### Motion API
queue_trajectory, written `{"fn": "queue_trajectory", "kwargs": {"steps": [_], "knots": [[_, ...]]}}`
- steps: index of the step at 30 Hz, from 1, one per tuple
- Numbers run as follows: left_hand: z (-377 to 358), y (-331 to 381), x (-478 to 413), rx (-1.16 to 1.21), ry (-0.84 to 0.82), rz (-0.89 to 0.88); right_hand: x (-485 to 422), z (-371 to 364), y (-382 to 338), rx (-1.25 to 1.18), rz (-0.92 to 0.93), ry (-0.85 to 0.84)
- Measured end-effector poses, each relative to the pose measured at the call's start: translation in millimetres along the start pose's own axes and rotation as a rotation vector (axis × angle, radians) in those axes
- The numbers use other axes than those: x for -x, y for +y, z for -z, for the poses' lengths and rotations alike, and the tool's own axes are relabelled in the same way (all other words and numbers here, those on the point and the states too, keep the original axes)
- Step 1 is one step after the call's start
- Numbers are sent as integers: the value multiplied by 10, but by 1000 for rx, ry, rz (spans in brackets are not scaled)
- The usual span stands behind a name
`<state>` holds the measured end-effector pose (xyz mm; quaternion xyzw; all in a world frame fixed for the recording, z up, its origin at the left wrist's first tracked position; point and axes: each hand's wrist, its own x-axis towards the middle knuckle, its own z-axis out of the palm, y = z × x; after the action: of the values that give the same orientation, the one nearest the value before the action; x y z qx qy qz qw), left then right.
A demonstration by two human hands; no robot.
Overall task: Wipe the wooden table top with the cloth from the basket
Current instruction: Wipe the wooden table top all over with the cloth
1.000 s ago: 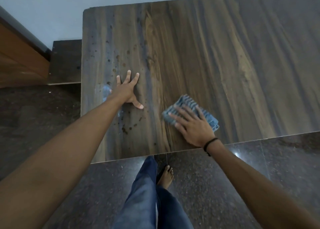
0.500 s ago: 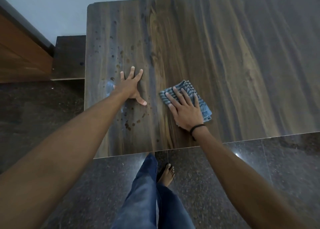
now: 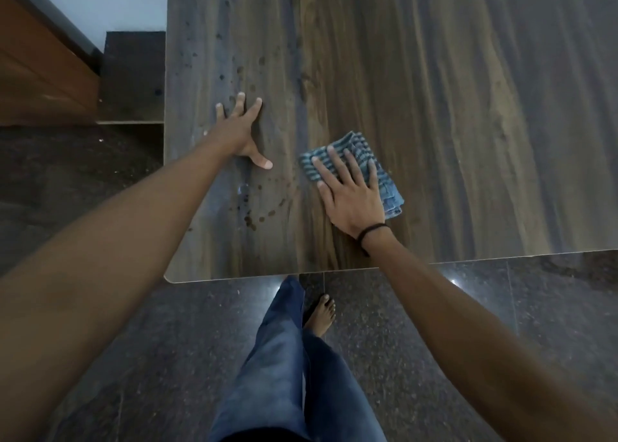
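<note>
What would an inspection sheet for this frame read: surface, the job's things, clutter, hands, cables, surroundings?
Surface: wooden table top, with dark spots on its left part.
Job's things: striped blue cloth folded, lying flat on the table; basket not in view.
Clutter: nothing seen.
Hands: left hand flat on the bare wood, fingers spread; right hand flat on the cloth, fingers straight, dark band at the wrist.
Cables: nothing seen.
Surroundings: dark speckled floor, pale wall, brown wooden panel at left; jeans leg and bare foot below the table edge.
</note>
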<state>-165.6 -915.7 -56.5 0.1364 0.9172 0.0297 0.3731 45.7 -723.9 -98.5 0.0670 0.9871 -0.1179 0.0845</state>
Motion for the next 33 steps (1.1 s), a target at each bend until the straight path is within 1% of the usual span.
{"fn": "queue_trajectory", "kwargs": {"steps": [1, 4, 5, 7, 8, 9, 11, 13, 15, 16, 17, 19, 21, 23, 25, 27, 30, 31, 32, 33], "knots": [[1, 1, 8, 2, 4, 2, 83, -45, -85, 10, 19, -5], [-14, 12, 13, 15, 21, -16, 655, -189, -187, 97, 347, -76], [-17, 17, 22, 22, 27, -22, 818, -217, -152, 109, 429, -99], [-17, 36, 44, 39, 29, -20, 841, -216, -43, 117, 521, -126], [-2, 55, 63, 44, 23, -16, 720, -178, -11, 116, 532, -144], [7, 66, 64, 48, 17, -13, 555, -130, -2, 112, 516, -155], [16, 78, 69, 46, 7, -8, 99, -30, -14, 97, 407, -116], [25, 69, 76, 35, 0, -3, -376, 83, -36, 67, 215, -49], [37, 75, 58, 24, -17, 2, -621, 157, -103, 7, 23, -21], [52, 81, 43, 21, -34, 6, -613, 149, -168, -15, -17, -32], [76, 79, 17, 21, -41, 6, -517, 116, -227, -10, 7, -41], [178, 57, -45, 24, -8, 1, -122, 12, -297, 39, 190, -68], [326, 17, -100, 34, 63, 1, 269, -68, -266, 76, 367, -103], [471, -43, -197, 48, 79, 19, 186, -69, -141, 85, 434, -116], [526, -91, -336, 61, 34, 45, -198, -9, -66, 100, 354, -65], [490, -150, -423, 70, 2, 70, -693, 90, -26, 68, 181, 2], [438, -226, -455, 86, 12, 63, -1166, 202, -65, -31, -4, -5], [444, -231, -445, 85, 12, 59, -1166, 194, -112, -61, -29, -11], [460, -224, -434, 81, 10, 57, -1091, 182, -159, -67, -16, -10], [474, -215, -428, 73, 2, 59, -948, 157, -201, -47, 41, -9]]}}
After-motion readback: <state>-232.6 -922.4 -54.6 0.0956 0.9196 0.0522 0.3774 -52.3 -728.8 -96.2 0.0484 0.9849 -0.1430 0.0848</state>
